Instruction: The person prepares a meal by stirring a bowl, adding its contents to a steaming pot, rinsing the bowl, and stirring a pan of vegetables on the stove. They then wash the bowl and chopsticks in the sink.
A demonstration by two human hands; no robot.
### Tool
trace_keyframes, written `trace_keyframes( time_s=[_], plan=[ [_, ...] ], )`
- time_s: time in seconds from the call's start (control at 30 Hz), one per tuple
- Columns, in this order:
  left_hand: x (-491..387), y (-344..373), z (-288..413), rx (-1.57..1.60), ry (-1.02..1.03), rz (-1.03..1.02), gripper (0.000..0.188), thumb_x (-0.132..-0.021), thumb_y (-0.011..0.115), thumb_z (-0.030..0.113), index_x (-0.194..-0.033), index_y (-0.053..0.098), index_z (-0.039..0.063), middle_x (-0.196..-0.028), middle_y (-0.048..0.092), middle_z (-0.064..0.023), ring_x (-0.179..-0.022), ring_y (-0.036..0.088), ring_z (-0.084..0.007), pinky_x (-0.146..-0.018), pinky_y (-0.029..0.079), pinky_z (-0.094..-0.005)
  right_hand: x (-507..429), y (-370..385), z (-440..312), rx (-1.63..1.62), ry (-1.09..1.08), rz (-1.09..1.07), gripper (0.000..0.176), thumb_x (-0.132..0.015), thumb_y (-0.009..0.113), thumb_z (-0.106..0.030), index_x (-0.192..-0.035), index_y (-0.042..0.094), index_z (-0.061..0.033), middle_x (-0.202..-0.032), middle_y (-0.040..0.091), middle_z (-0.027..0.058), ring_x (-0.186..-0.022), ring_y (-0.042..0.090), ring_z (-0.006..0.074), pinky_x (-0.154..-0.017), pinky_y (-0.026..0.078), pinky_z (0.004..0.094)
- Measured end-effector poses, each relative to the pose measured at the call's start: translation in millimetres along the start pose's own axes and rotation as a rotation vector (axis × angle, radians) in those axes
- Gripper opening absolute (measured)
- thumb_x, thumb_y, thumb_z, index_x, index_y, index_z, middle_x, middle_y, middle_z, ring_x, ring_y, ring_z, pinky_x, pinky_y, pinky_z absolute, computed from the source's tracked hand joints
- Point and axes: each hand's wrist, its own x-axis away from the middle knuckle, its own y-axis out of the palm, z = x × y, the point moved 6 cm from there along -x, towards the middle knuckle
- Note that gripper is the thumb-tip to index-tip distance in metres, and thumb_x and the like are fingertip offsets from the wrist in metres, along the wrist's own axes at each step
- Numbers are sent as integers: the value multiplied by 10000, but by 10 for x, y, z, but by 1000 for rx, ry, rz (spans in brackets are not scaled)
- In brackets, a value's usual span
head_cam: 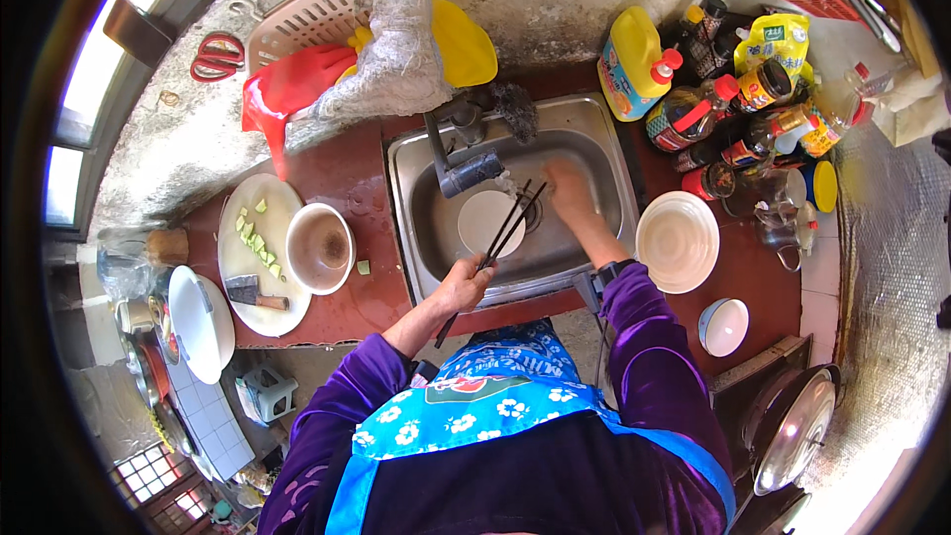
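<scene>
My left hand (464,284) grips a pair of dark chopsticks (507,227) near the sink's front edge, their far ends slanting up over the basin. Inside the stainless-steel sink (427,238), my right hand (568,187) is blurred, just right of the chopstick tips; its fingers are too smeared to read. A white dish (479,219) lies in the basin, partly behind the chopsticks. Above it reaches the dark faucet (472,172), with what looks like water at its outlet. A dark scouring pad (515,111) rests at the sink's back rim.
To the left are a round cutting board (245,305) with green vegetable pieces and a cleaver (245,290), and a bowl (316,249). On the right stand a large bowl (677,241), a small bowl (723,327) and several seasoning bottles (691,119). A lidded wok (795,431) sits lower right.
</scene>
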Motion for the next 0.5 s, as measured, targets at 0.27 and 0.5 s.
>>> trace_keyframes(
  time_s=[0.27,0.5],
  plan=[
    [-61,-67,143,-572,213,138,206,-941,553,129,-1088,526,-13,-790,607,-290,-807,628,-443,-719,471,-472,256,-41,-370,-41,-318,-71,231,-742,586,-41,-965,644,-52,-1031,654,143,-1060,592,348,-928,463,452],
    [-32,-60,299,-563,325,224,189,-978,467,174,-1084,463,17,-804,605,-306,-822,595,-506,-696,430,-548,309,-65,440,-184,307,101,292,-837,580,-7,-1127,562,-39,-1171,626,149,-1122,592,343,-949,468,488]
  ],
)
